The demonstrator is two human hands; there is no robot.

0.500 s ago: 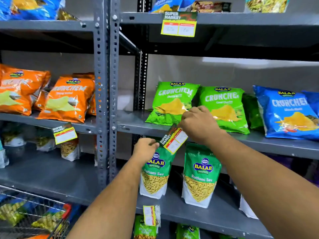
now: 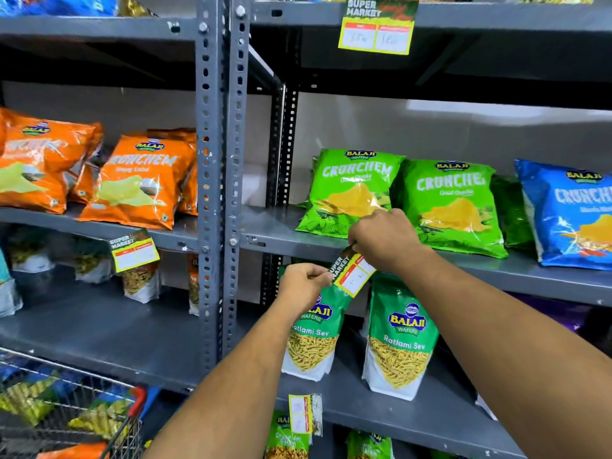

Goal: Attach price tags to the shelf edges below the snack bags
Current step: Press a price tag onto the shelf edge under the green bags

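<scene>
Right hand: right hand (image 2: 385, 241) is closed in a pinch on the upper end of the tag (image 2: 351, 273), at the front edge of the shelf (image 2: 291, 246); its knuckles are just below the green bag (image 2: 349, 190)
Left hand: left hand (image 2: 303, 286) is closed too, pinching the lower left corner of the same tag; it is in front of the top of a sev pouch (image 2: 311, 339)
Tag: tilted, held between both hands, upper end at the shelf edge, lower end hanging free below it; dark band with "SUPER MARKET", yellow border, white fields; whether it already sticks to the edge, I cannot tell
Shelf: grey metal; green bags on the left part, a blue bag (image 2: 569, 213) at the right
Other tags: top tag (image 2: 377, 26) hangs from the shelf above; left tag (image 2: 134, 250) hangs under the orange bags (image 2: 139, 180), tilted; low tag (image 2: 304, 414) hangs on the shelf under the pouches
Post: grey perforated post (image 2: 217, 160) stands between the two shelf bays
Cart: cart (image 2: 66, 412) with bags inside, bottom left corner
</scene>
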